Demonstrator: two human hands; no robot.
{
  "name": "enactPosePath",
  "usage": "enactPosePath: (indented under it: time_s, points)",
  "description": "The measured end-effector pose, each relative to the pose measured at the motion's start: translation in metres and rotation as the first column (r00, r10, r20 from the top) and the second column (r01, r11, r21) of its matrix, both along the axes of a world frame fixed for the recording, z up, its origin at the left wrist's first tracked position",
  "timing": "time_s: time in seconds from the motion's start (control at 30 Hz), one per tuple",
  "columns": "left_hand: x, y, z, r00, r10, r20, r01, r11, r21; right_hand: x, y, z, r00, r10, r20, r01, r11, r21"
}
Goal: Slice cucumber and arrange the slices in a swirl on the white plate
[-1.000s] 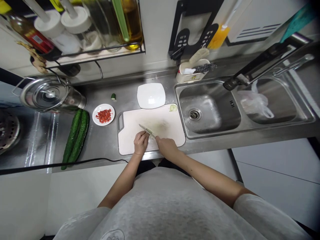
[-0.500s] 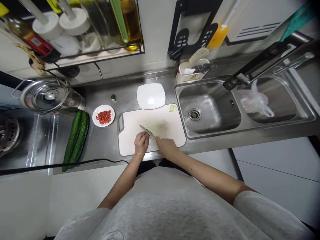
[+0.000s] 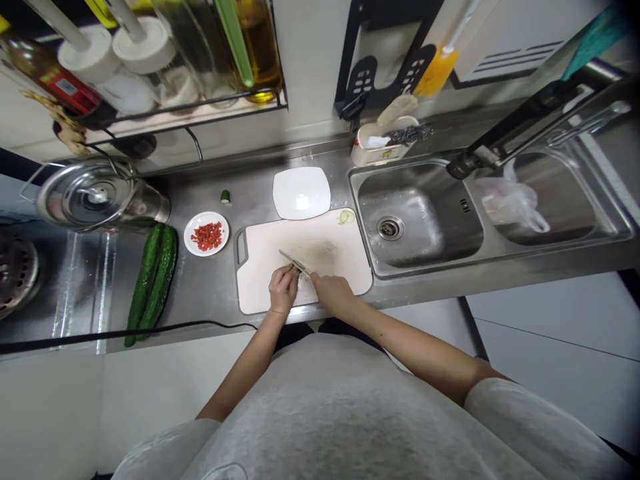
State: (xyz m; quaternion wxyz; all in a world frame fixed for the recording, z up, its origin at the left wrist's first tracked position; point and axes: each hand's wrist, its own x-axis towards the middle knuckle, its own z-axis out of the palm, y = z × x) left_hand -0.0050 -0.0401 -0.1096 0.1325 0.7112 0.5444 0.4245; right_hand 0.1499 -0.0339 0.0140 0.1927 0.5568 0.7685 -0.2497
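Observation:
My right hand [image 3: 334, 293] is wrapped round the handle of a kitchen knife [image 3: 289, 257]. The blade points up and left over the white cutting board [image 3: 265, 243]. Close against the blade, my left hand [image 3: 283, 288] is closed, fingertips bent, on a small piece of cucumber [image 3: 299, 265] mostly hidden by fingers and blade. Pale cucumber slices [image 3: 346, 217] lie at the board's far right corner. Beyond the board's far edge is a white square plate [image 3: 301, 190].
Left of the board, a small plate [image 3: 189, 237] holds chopped red pieces [image 3: 207, 236]. Two whole cucumbers [image 3: 153, 283] lie farther left, near a lidded steel pot [image 3: 100, 193]. A cucumber end [image 3: 225, 197] rests behind. The sink [image 3: 420, 220] borders the board's right side.
Both hands and the knife stay almost in place at the board. A little more green shows beside the blade. The whole view has shifted slightly.

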Motion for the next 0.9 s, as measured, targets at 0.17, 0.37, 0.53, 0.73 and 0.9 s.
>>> enactPosePath:
  time_s: [0.17, 0.37, 0.53, 0.73, 0.9]
  points:
    - [0.000, 0.000, -0.001, 1.000, 0.005, 0.001, -0.005, 1.000, 0.003, 0.001, 0.001, -0.005, 0.999, 0.008, -0.033, -0.007, 1.000, 0.030]
    - [0.000, 0.000, -0.001, 1.000, 0.007, -0.005, -0.007, 1.000, -0.018, 0.000, 0.003, -0.006, 1.000, 0.012, -0.015, -0.012, 1.000, 0.014]
    - [0.000, 0.000, -0.001, 1.000, 0.003, 0.001, -0.003, 1.000, -0.023, -0.001, 0.005, -0.007, 1.000, 0.009, -0.004, -0.009, 1.000, 0.001]
    - [0.000, -0.001, -0.001, 1.000, -0.011, 0.014, 0.011, 1.000, -0.026, -0.001, 0.005, -0.021, 1.000, -0.009, -0.030, 0.010, 1.000, 0.025]
    - [0.001, 0.001, 0.007, 0.999, -0.022, 0.036, 0.024, 0.999, -0.038, 0.009, 0.004, -0.028, 0.999, 0.004, -0.033, -0.002, 0.998, 0.061]
